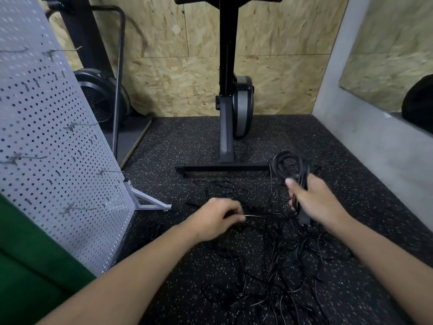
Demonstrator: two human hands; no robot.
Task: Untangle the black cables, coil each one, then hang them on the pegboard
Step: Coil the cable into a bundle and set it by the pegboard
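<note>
Black cables (269, 254) lie mostly tangled on the speckled floor btwn the arms. Right hand (314, 202) grips one part-wound coil (290, 165) (an end hangs below the fist); left hand (218, 216) pinches a strand low over the pile. Pegboard (46, 137) at left, no cable on its hooks. Looks like cable no. 1, rest to do.

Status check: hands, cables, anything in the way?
Right hand grips a part-made coil. Left hand pinches a strand from the tangled pile on the floor. Pegboard hooks bare, nothing hung. Bike stand sits behind the pile.
</note>
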